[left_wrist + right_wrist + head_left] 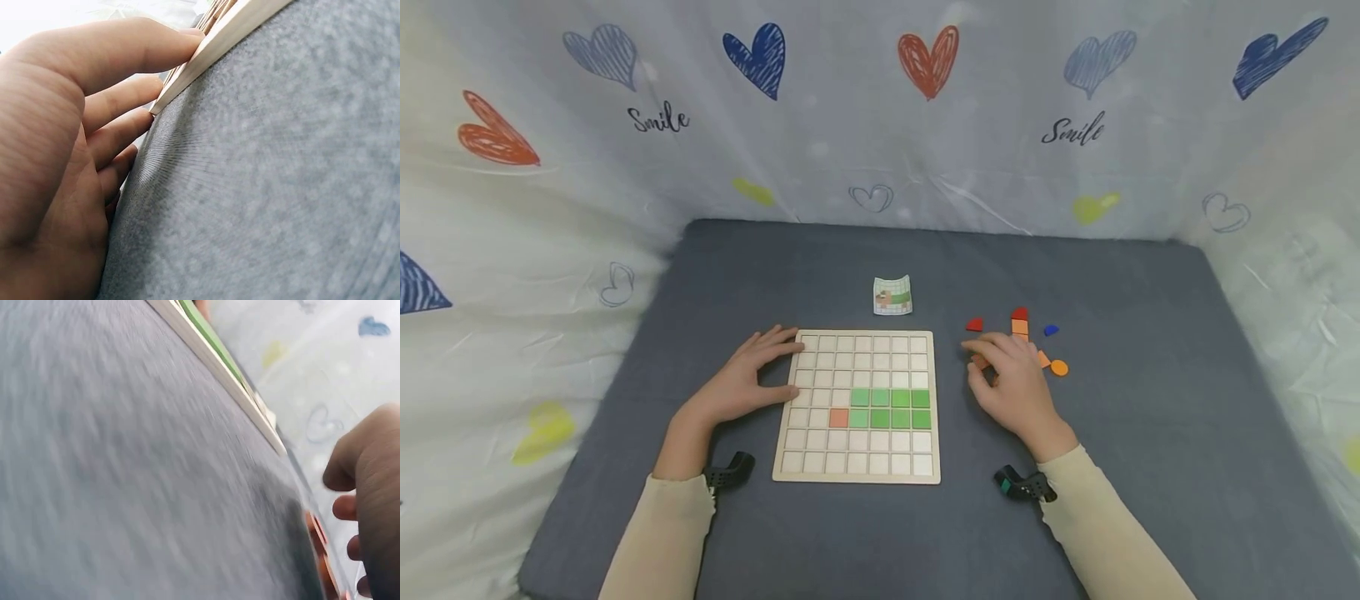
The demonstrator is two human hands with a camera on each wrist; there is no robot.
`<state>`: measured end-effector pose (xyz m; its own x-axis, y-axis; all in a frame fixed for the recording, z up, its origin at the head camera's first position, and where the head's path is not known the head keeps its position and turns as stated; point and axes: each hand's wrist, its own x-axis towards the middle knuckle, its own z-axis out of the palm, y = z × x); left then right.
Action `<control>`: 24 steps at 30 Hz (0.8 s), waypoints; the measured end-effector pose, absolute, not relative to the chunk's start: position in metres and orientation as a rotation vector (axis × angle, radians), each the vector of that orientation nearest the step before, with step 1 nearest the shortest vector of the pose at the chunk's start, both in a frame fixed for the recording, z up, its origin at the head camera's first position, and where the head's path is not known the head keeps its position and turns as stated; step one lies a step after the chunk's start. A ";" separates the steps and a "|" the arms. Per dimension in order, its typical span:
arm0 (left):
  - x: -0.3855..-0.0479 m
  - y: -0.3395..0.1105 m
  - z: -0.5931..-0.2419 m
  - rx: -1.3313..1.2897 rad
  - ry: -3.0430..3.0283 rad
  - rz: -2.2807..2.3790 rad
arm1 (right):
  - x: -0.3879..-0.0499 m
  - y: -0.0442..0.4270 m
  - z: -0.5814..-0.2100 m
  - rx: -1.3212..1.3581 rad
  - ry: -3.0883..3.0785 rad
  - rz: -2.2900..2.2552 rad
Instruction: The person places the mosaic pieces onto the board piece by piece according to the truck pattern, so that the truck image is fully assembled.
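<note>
A pale wooden grid board lies on the grey surface. Two rows of green square tiles and one salmon square tile fill some of its cells. With fingers fairly straight, my left hand touches the board's left edge; the left wrist view shows thumb and fingertips against the wooden rim. To the right of the board, my right hand is over a cluster of small pieces, its fingers loosely bent and nothing visible between them. An orange square shows beyond this hand, which partly covers the other orange pieces.
Behind the board lies a small picture card. Around the right hand are red pieces, a blue piece and an orange round piece. White fabric with printed hearts hangs along the back and sides.
</note>
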<state>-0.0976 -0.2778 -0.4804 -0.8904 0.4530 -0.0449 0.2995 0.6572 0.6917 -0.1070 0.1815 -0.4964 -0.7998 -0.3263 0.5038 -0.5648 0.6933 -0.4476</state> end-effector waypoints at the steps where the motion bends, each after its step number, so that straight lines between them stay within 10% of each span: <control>1: -0.097 -0.278 -0.480 0.610 2.661 1.053 | -0.108 0.185 -0.497 0.684 -2.544 0.850; 24: -0.099 -0.278 -0.483 0.614 2.669 1.046 | -0.111 0.192 -0.502 0.557 -2.696 0.873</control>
